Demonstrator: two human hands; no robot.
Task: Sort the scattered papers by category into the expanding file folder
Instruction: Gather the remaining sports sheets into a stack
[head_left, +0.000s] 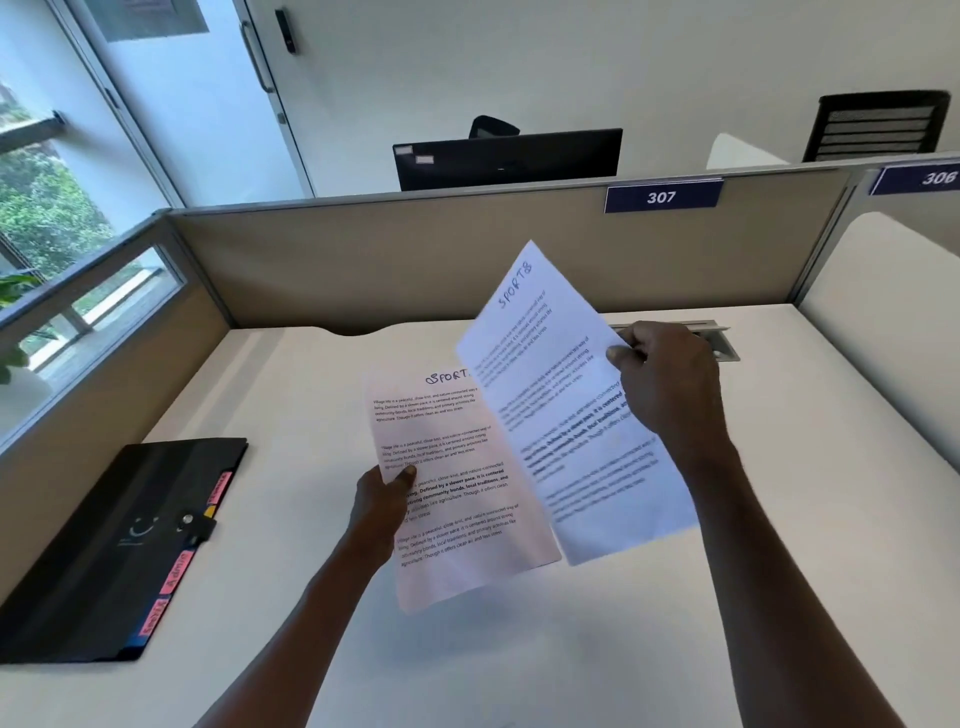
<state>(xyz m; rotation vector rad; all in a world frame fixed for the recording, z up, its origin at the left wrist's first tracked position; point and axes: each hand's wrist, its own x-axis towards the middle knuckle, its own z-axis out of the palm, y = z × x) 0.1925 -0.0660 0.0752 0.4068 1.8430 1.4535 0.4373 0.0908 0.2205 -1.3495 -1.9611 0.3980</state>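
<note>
I see my left hand (382, 496) pinching the pinkish sheet (452, 493) and my right hand (670, 379) pinching the white sheet (566, 395), both headed "Sports", held above the surface (270, 395). The expanding file folder (119, 551) lies clasped shut at left (tabs showing). With both hands full, opening it risks dropping or creasing a sheet.

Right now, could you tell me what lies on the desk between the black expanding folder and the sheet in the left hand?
In the head view, only bare desk lies between the closed folder and the sheet pinched by the left hand.
</note>
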